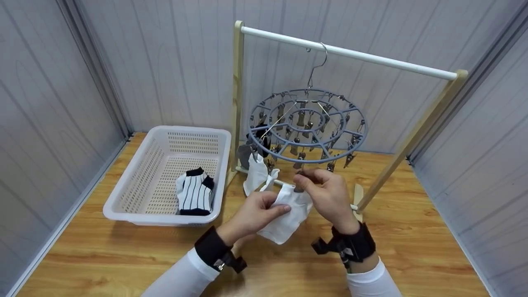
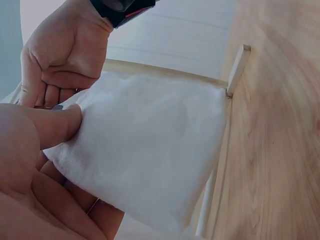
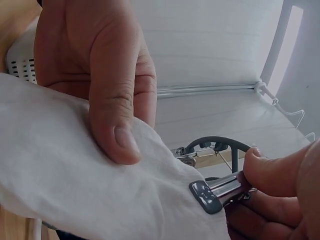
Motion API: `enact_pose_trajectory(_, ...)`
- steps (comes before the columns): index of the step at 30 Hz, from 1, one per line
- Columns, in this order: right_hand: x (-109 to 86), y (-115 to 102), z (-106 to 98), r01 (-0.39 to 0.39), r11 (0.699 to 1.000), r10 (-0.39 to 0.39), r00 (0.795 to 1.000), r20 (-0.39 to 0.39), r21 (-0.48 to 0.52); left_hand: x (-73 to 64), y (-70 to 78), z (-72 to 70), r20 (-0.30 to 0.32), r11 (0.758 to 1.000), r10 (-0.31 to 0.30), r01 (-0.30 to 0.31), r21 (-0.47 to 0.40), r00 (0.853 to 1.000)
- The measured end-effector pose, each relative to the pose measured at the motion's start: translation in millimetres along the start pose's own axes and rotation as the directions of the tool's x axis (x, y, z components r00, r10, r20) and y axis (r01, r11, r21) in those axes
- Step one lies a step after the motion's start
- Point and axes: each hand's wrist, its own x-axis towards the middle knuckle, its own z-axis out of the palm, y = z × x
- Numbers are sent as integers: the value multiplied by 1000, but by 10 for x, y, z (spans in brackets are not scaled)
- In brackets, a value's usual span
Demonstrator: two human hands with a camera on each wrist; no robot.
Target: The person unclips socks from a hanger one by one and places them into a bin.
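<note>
A white sock (image 1: 284,225) hangs below the front rim of a round blue-grey clip hanger (image 1: 307,160). My left hand (image 1: 251,214) pinches it at the left edge, thumb on top in the left wrist view. With thumb and fingers my right hand (image 1: 330,198) pinches the metal clip (image 3: 227,187), whose dark grey tip (image 3: 205,197) lies on the sock's edge in the right wrist view. Just left of my hands, another white sock (image 1: 256,175) hangs from the hanger, with grey and black socks (image 1: 245,154) behind it.
The hanger hooks over a white rail (image 1: 371,59) on wooden posts (image 1: 425,128). To the left, a white plastic basket (image 1: 117,206) contains striped black-and-white socks (image 1: 194,192). Several metal clips dangle from the hanger's rings. Panelled walls enclose the wooden table (image 1: 412,255).
</note>
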Motion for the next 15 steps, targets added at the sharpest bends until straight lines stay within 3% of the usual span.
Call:
enact_pose_trajectory(8, -11, -35, -25, -16, 998, 17, 1000, -14, 60, -7, 31, -59, 12, 998, 18, -18, 62, 1000)
enact_pose_trajectory(15, -10, -25, -22, 22, 993, -16, 998, -53, 117, -13, 35, -87, 25, 995, 19, -22, 102, 999)
